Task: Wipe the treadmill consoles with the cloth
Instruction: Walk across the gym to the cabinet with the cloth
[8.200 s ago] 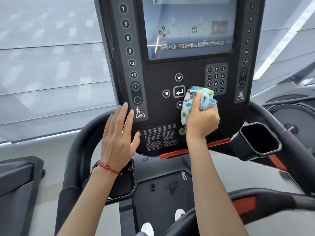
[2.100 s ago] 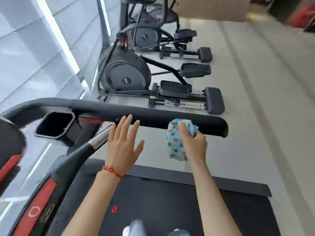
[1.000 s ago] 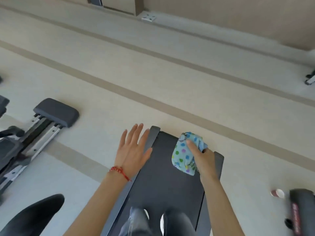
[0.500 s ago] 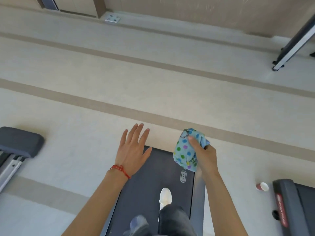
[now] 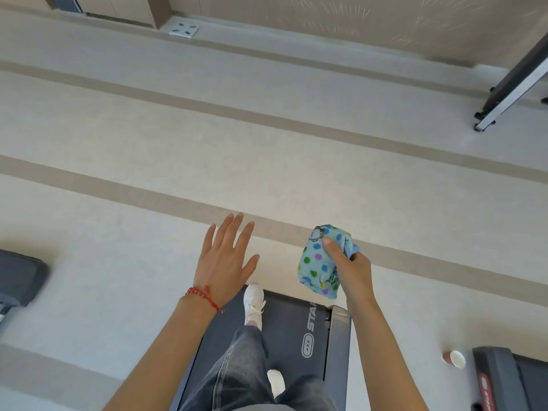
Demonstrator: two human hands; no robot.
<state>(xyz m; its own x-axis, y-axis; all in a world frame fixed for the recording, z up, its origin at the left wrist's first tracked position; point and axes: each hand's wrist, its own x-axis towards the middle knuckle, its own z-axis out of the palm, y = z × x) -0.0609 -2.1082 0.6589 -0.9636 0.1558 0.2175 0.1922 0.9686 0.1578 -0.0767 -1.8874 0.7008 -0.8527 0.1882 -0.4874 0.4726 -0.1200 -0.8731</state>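
A light blue cloth (image 5: pixel 318 262) with coloured dots is bunched in my right hand (image 5: pixel 350 268), which is held out over the rear end of the treadmill belt (image 5: pixel 296 330). My left hand (image 5: pixel 226 259) is spread flat in the air with a red bracelet at the wrist and holds nothing. No treadmill console is in view. I stand on the dark belt, with one white shoe (image 5: pixel 253 304) at its rear edge.
A second treadmill's rear end (image 5: pixel 510 378) lies at the lower right with a small paper cup (image 5: pixel 455 358) beside it. A dark machine pedal (image 5: pixel 20 274) sits at the left edge. A metal frame leg (image 5: pixel 513 87) stands at the upper right. Beige floor stretches ahead.
The view has swung away from the console to the floor behind the treadmill. I have stepped back along the belt, and both hands keep their pose with the cloth still held.
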